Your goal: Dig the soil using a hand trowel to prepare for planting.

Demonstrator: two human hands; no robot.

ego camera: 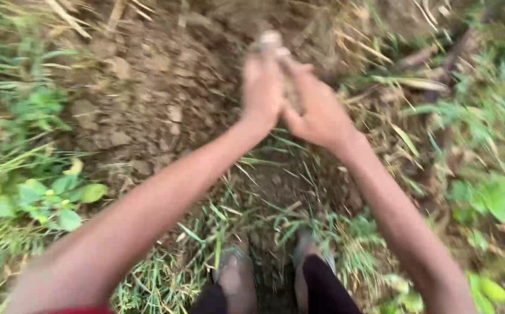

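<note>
Currently both arms out over the bare soil patch (148, 99). My left hand (262, 87) and right hand (316, 107) are pressed together, fingers closed round a pale clod (269, 39) poking out at the fingertips. Blurred, so can't tell what it is exactly. Grass (165, 273) along the patch's near edge, leafy weeds (49, 195) at its left edge, my feet (238, 279) below.
</note>
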